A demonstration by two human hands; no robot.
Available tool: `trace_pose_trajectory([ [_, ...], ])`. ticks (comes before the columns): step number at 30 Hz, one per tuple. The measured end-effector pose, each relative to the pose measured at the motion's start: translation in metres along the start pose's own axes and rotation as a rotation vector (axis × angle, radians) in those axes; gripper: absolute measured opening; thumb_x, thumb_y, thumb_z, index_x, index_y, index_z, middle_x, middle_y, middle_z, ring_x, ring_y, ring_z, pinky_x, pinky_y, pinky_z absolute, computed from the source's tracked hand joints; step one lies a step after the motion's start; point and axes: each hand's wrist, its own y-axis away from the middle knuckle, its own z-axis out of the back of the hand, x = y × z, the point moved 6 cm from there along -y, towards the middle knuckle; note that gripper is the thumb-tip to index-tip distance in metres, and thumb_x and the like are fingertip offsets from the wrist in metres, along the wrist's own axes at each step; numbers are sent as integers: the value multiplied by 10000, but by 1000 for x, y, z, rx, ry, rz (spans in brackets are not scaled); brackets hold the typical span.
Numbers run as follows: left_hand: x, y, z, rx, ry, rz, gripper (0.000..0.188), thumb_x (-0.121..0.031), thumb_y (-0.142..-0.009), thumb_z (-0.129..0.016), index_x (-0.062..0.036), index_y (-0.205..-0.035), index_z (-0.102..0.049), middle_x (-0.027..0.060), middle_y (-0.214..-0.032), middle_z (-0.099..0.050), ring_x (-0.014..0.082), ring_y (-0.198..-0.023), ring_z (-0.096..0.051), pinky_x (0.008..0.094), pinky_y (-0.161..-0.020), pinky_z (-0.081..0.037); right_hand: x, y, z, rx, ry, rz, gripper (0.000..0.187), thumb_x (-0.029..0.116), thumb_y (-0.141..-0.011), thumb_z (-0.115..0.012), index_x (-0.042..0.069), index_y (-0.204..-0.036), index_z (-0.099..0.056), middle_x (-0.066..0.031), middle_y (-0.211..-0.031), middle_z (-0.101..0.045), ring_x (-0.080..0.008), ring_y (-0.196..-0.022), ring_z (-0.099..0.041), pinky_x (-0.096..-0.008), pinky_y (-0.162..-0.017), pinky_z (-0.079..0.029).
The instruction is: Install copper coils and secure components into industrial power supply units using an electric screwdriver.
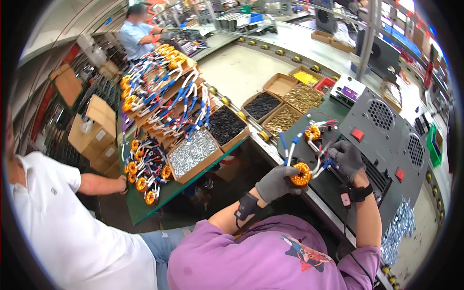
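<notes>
My left hand [277, 183], in a grey glove, grips an orange ring-shaped wound coil [302, 174] with white and blue leads. My right hand [347, 158], also gloved, holds those leads just right of the coil. A second orange coil [312, 132] with red and blue wires lies on the dark panel [309, 154] beyond my hands. Right of my hands sits a grey housing [386, 140] with round vent grilles and red switches.
Cardboard trays hold silver screws [193, 153], black screws [225, 125] and brass parts [302, 97]. Piles of wired orange coils [145, 169] fill the green table to the left. A person in a white shirt [63, 227] stands at my left. Another person [137, 36] works far back.
</notes>
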Motion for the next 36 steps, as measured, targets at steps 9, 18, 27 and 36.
trace_pose_trajectory([
  [9, 20, -63, -64, 60, -54, -184, 379, -206, -949, -571, -24, -1276, -513, 109, -1147, -628, 275, -975, -656, 357, -740, -583, -117, 15, 35, -217, 1300, 208, 313, 167, -872, -604, 29, -1153, -617, -141, -954, -681, -293, -855, -641, -392, -765, -509],
  [18, 52, -147, -86, 26, -69, -241, 362, -169, -936, -618, -31, -1251, -504, 99, -1151, -588, 228, -1044, -608, 431, -796, -593, -147, 16, 105, -332, 902, -79, 308, 163, -865, -602, 24, -1139, -618, -140, -946, -680, -288, -845, -639, -388, -759, -509],
  [27, 54, -152, -89, 87, 28, -365, 447, -212, -911, -677, -50, -1291, -507, 57, -1189, -613, 162, -1032, -628, 359, -894, -542, -165, 5, 115, -344, 877, -86, 303, 160, -858, -600, 20, -1125, -620, -139, -938, -678, -283, -835, -637, -384, -753, -509],
  [36, 80, -166, -69, 70, 239, -27, 345, -209, -960, -598, -65, -1265, -529, 72, -1177, -639, 177, -1019, -653, 350, -815, -571, -174, 0, 116, -336, 871, -90, 298, 156, -850, -598, 15, -1111, -622, -137, -931, -677, -278, -826, -635, -380, -746, -508],
])
